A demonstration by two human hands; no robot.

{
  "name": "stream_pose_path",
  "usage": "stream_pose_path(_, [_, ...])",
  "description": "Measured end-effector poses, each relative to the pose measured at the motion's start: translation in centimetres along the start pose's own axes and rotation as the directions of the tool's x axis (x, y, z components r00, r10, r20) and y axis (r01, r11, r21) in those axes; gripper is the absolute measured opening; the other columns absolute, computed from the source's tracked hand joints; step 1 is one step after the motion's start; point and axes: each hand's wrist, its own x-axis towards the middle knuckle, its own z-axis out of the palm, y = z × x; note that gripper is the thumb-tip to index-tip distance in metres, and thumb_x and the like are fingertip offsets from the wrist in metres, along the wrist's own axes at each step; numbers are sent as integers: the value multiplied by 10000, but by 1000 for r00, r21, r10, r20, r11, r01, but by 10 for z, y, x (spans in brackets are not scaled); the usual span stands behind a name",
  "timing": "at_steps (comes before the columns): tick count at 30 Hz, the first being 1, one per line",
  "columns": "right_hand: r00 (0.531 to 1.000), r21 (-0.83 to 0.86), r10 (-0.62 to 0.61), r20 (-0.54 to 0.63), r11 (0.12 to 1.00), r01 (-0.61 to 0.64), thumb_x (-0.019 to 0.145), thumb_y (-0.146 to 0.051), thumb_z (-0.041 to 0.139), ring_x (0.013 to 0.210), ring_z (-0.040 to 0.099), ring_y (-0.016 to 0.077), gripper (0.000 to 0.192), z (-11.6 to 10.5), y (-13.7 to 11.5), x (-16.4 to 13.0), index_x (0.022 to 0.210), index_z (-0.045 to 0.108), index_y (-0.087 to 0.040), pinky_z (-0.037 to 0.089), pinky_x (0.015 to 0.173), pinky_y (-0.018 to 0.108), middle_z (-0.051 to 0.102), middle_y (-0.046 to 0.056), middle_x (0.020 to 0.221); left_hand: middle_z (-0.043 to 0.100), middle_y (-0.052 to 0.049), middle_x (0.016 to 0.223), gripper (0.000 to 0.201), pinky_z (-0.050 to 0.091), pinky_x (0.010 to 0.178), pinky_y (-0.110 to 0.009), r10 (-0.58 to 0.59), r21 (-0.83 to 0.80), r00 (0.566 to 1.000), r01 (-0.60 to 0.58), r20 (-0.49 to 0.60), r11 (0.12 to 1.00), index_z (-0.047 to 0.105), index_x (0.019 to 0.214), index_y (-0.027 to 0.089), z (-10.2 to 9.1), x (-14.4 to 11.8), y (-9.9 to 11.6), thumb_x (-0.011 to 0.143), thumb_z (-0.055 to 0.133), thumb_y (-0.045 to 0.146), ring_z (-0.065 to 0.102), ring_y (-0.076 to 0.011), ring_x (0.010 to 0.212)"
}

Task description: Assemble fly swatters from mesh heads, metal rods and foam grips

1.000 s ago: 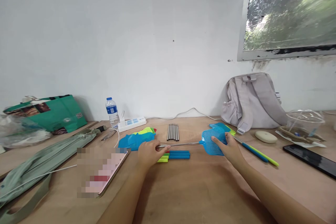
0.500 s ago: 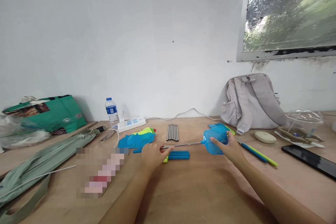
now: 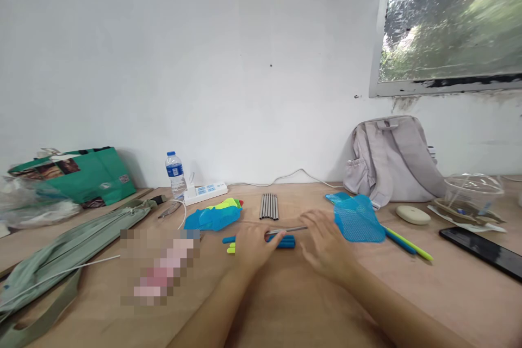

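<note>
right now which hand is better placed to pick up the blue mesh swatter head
Right. The right hand lies just beside the blue mesh swatter head, while the left hand is busy on the metal rod.

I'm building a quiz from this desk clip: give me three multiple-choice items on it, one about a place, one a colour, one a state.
1. Where does the backpack stand?
A. against the wall, under the window
B. by the green bag
C. on the floor

2. What colour is the swatter head beside the right hand?
A. red
B. blue
C. white

3. How is the water bottle?
A. lying down
B. upright, capped
C. upright, open

Answers:
1 A: it leans on the wall at the right.
2 B: the mesh is blue.
3 B: it stands, blue cap on.
</note>
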Motion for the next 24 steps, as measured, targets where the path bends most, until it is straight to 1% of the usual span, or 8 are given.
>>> stream_pose_path(2, [994,-1,-32,102,999,33,723,-158,438,1001,496,233,350,4,-14,1,1067,499,-148,337,885,379,580,105,1038,625,-42,635,517,257,529,-279,66,2,998,-66,-11,998,566,613,182,3,-3,6,778,324,609,561,-182,637])
stream_pose_path(4, [980,-15,22,198,1000,-20,729,-147,432,829,560,200,232,8,-19,-1,925,551,-182,388,748,327,628,65,885,630,-53,665,505,278,554,-287,125,10,992,-125,-16,992,570,629,180,5,-5,9,783,333,599,559,-189,658])
stream_pose_path(7, [942,-86,139,307,989,-118,763,-168,420,632,581,174,149,11,-12,-3,824,552,-205,339,540,261,644,29,711,635,-53,706,480,301,587,-289,230,2,973,-230,-4,973,592,686,187,5,-6,9,804,331,572,558,-184,685])
stream_pose_path(9, [925,-144,170,339,981,-128,776,-178,417,585,589,178,153,12,-6,-4,834,555,-209,288,487,249,657,31,681,639,-48,729,463,307,598,-286,295,13,955,-295,0,955,598,717,195,4,-5,7,821,322,551,558,-180,701])
stream_pose_path(12, [909,-202,160,385,976,-86,779,-177,422,593,608,195,163,13,1,-3,831,575,-203,263,469,246,671,48,687,642,-57,756,479,306,600,-287,361,90,932,-361,16,928,588,708,187,3,-1,2,839,289,537,558,-187,713])
stream_pose_path(15, [888,-238,160,430,969,-59,785,-163,425,609,619,195,175,12,7,0,800,596,-196,271,468,238,676,55,682,641,-63,761,503,302,600,-288,393,155,918,-395,44,905,579,706,177,3,3,-5,850,251,530,559,-188,716])
stream_pose_path(19, [875,-280,214,434,955,-95,775,-153,443,635,624,188,178,10,19,-1,785,615,-199,292,474,230,681,49,709,638,-58,750,510,291,581,-278,383,194,921,-389,67,901,578,729,177,0,7,-22,859,224,519,559,-176,704])
stream_pose_path(24, [883,-283,187,430,957,-65,768,-138,442,649,622,193,190,12,31,-6,768,622,-199,291,484,234,675,52,711,620,-64,714,515,275,561,-270,381,224,921,-389,78,894,578,713,179,-6,10,-43,853,227,529,543,-171,675])
